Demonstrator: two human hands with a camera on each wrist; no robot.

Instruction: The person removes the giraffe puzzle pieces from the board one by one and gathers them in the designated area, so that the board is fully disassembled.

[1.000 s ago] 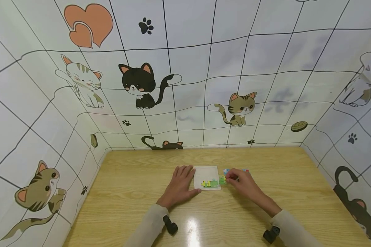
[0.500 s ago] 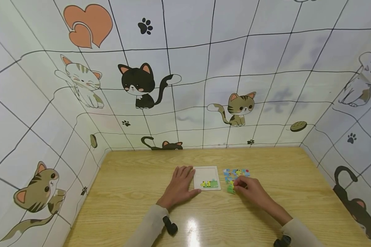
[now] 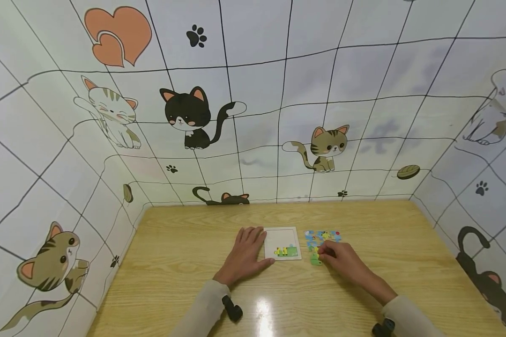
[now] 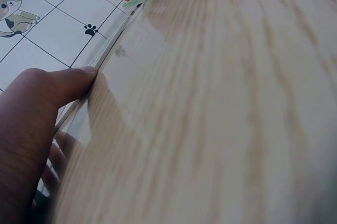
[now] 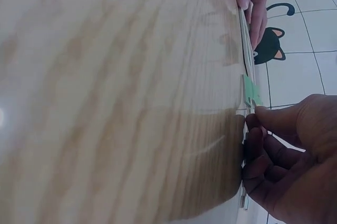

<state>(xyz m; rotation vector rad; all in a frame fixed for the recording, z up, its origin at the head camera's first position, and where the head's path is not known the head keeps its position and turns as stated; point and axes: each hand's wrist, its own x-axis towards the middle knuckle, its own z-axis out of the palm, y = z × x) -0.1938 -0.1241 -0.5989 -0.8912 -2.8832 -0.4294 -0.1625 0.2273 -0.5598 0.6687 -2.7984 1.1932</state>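
A square white puzzle tray (image 3: 278, 238) lies on the table, with joined yellow and green pieces (image 3: 287, 252) along its near edge. My left hand (image 3: 248, 252) rests at the tray's left side, fingers extended and thumb at the near left corner. To the right of the tray, my right hand (image 3: 346, 261) pinches a green puzzle piece (image 3: 315, 260) between thumb and fingertips. In the right wrist view that green piece (image 5: 249, 89) stands tilted up close to the tabletop. Blue, yellow and red loose puzzle pieces (image 3: 320, 235) lie just beyond the right fingers, partly hidden by them.
The wooden table (image 3: 185, 262) meets cat-patterned white walls (image 3: 261, 131) at its back and sides. Small dark cameras are strapped to both wrists, the left one (image 3: 232, 309) over the sleeve.
My right hand has carried the green piece from the tray's right edge rightward and nearer, beside the loose pieces, uncovering more of them. The left hand has stayed in place.
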